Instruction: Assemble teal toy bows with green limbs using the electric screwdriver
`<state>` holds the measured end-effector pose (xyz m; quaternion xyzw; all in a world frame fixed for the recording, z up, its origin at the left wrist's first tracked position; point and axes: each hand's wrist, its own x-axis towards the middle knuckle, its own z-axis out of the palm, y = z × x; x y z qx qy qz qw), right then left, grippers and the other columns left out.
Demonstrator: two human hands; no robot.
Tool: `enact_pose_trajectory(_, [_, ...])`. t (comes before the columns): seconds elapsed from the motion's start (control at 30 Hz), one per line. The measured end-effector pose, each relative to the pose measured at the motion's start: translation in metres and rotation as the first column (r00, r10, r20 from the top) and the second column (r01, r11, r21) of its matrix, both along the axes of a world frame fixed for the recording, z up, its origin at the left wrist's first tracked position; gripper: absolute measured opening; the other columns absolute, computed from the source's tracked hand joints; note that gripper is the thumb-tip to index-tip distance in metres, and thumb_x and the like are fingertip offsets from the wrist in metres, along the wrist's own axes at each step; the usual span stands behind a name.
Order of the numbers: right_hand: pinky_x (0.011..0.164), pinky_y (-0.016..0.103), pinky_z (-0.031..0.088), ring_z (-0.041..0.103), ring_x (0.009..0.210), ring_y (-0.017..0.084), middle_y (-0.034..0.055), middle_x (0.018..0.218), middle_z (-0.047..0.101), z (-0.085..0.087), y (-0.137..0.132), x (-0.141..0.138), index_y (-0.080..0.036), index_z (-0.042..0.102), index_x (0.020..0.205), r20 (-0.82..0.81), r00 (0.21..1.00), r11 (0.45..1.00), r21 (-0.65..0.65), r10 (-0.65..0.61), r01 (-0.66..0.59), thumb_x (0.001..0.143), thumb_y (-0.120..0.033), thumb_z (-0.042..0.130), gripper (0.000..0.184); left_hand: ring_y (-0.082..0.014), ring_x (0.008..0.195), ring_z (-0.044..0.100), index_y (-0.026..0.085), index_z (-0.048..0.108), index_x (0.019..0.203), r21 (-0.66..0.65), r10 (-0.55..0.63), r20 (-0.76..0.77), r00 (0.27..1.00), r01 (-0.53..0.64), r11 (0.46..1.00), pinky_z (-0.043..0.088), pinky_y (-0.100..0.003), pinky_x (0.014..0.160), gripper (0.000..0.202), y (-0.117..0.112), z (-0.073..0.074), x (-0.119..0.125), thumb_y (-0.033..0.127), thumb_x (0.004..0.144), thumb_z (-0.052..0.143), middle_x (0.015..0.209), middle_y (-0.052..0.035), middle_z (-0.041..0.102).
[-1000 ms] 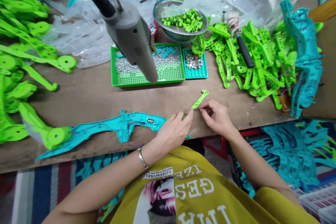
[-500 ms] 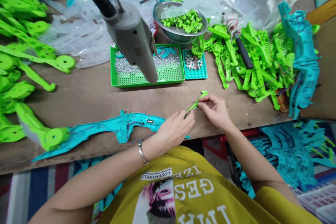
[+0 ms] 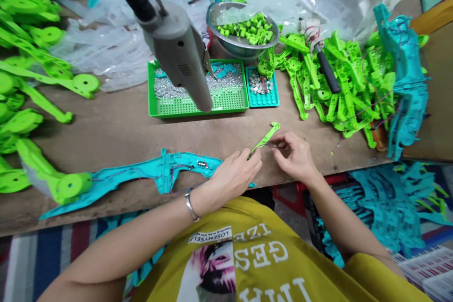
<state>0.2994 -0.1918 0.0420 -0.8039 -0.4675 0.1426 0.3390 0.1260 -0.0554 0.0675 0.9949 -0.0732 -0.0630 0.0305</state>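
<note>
My left hand (image 3: 236, 170) has its fingers curled on the near end of a green strip (image 3: 265, 137); my right hand (image 3: 295, 158), just right of the strip, has thumb and fingers bent toward each other, though from here I can't tell whether they pinch the thin dark sliver (image 3: 271, 145) there. Below both I see the table (image 3: 116, 127). Along its near edge a blue shell (image 3: 123, 169) runs from the left to beneath my left hand. A green heap (image 3: 350, 104) fills the far right. The grey driver (image 3: 179, 52) hangs tilted over a green tray (image 3: 198, 114) of metal bits. Behind the trays sits a bowl (image 3: 233, 49); a blue tray (image 3: 264, 100) of discs lies just right of the green one. The strip slants away, far end to the right.
</note>
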Motion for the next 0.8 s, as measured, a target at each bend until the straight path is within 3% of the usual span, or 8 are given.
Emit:
enact_pose_trajectory(0.1, [0.066,0.031,0.055,0.065,0.068,0.016,0.0023,0.08,0.07,-0.003,0.0,-0.001,-0.022,0.068,0.09,-0.006,1.0,1.0,0.012,-0.019,0.019,0.086,-0.015,0.06,0.011,-0.0267,0.107,0.058,0.011,0.062,0.123,0.006,-0.008,0.008,1.0,0.008,1.0,0.052,-0.039,0.085,0.031,0.0,-0.002,0.0,0.014,0.098,0.046,0.145,-0.0139,0.055])
enact_pose_trajectory(0.23, [0.071,0.032,0.056,0.068,0.074,0.017,0.0039,0.084,0.073,-0.006,0.006,0.001,-0.022,0.07,0.089,0.023,0.999,0.998,0.061,-0.028,0.027,0.09,-0.017,0.06,0.012,-0.027,0.109,0.057,0.012,0.062,0.124,0.008,-0.01,0.004,1.0,0.01,1.0,0.052,-0.039,0.085,0.031,0.001,-0.002,-0.001,0.014,0.097,0.047,0.146,-0.0141,0.054])
enact_pose_trajectory(0.47, [0.08,0.034,0.057,0.072,0.085,0.019,0.0046,0.088,0.075,-0.006,0.018,0.006,-0.022,0.07,0.089,0.108,0.991,0.987,0.132,0.078,-0.092,0.09,-0.011,0.055,0.018,-0.0263,0.106,0.057,0.011,0.062,0.122,0.017,-0.015,-0.014,1.0,0.015,1.0,0.052,-0.038,0.083,0.03,0.001,0.001,0.0,0.014,0.096,0.048,0.146,-0.0146,0.054])
enact_pose_trajectory(0.67, [0.087,0.036,0.058,0.073,0.091,0.02,0.0048,0.091,0.077,-0.003,0.018,0.011,-0.021,0.073,0.085,-0.008,0.998,0.991,0.12,0.059,-0.058,0.087,-0.013,0.061,0.015,-0.0264,0.107,0.057,0.012,0.061,0.124,0.02,0.0,-0.005,1.0,0.001,1.0,0.052,-0.038,0.082,0.032,-0.001,-0.001,0.0,0.014,0.096,0.047,0.146,-0.0133,0.054])
enact_pose_trajectory(0.8, [0.075,0.032,0.058,0.071,0.075,0.017,0.0032,0.086,0.076,-0.007,0.018,0.012,-0.021,0.073,0.088,-0.081,0.997,0.994,0.108,-0.004,0.013,0.085,-0.015,0.063,0.012,-0.0262,0.108,0.057,0.013,0.062,0.123,0.021,0.005,0.004,1.0,-0.005,1.0,0.052,-0.038,0.082,0.031,-0.001,-0.002,-0.001,0.014,0.097,0.047,0.146,-0.0128,0.054])
